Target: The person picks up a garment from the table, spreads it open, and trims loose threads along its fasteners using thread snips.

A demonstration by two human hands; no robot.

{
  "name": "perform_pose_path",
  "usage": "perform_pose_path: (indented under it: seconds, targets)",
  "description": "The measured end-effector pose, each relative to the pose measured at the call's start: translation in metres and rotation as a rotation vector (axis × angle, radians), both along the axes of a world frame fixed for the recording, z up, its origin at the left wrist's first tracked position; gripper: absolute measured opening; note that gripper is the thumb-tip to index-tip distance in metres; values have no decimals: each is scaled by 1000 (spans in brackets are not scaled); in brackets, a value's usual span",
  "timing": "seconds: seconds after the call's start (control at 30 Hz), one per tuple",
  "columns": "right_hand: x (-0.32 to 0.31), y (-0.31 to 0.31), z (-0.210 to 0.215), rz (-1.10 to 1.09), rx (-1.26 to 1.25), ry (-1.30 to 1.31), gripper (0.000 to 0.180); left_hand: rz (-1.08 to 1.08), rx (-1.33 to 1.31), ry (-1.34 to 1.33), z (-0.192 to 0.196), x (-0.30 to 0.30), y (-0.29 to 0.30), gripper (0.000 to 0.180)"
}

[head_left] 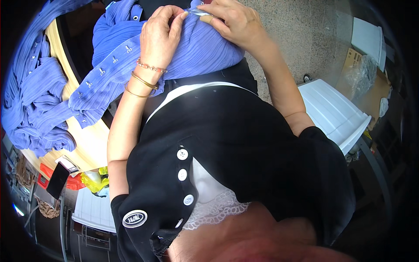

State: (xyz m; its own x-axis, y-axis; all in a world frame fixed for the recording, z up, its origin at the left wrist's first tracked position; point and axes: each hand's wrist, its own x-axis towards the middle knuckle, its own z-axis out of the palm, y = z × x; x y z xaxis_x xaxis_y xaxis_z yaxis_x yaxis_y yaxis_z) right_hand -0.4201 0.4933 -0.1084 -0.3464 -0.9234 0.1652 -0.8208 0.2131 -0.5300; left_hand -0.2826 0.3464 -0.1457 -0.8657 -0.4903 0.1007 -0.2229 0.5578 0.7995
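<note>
Left hand: thumb and index finger together, pinched on blue pleated fabric, which lies directly beneath both hands' fingers, across the lap. Right hand: thumb and fingers clamped on a small shiny piece just beside the left fingertips; its exact kind cannot be told. Near the left fingers, a fabric band carries spaced metal fasteners. Farther left stands a wooden table. Well apart, right of the right fingers: a white container.
</note>
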Motion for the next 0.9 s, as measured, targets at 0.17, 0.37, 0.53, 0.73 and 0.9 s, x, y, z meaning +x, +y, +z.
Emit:
perform_pose_path:
  seconds: [0.17, 0.37, 0.53, 0.73, 0.9]
  targets:
    - [4, 1, -2, 3, -60, 43, 19, 16, 3, 19, 4, 1, 2, 15]
    - [11, 0, -23, -67, -11, 177, 24, -2, -21, -23, 5, 3, 0, 17]
    - [5, -7, -32, -51, -30, 177, 25, -4, -114, 94, 1, -3, -6, 11]
    - [2, -6, -22, -86, -43, 97, 26, -70, -173, 92, 10, -11, -1, 7]
    - [12, -1, -15, -63, -63, 20, 22, -65, -142, 61, 18, 1, 6, 9]
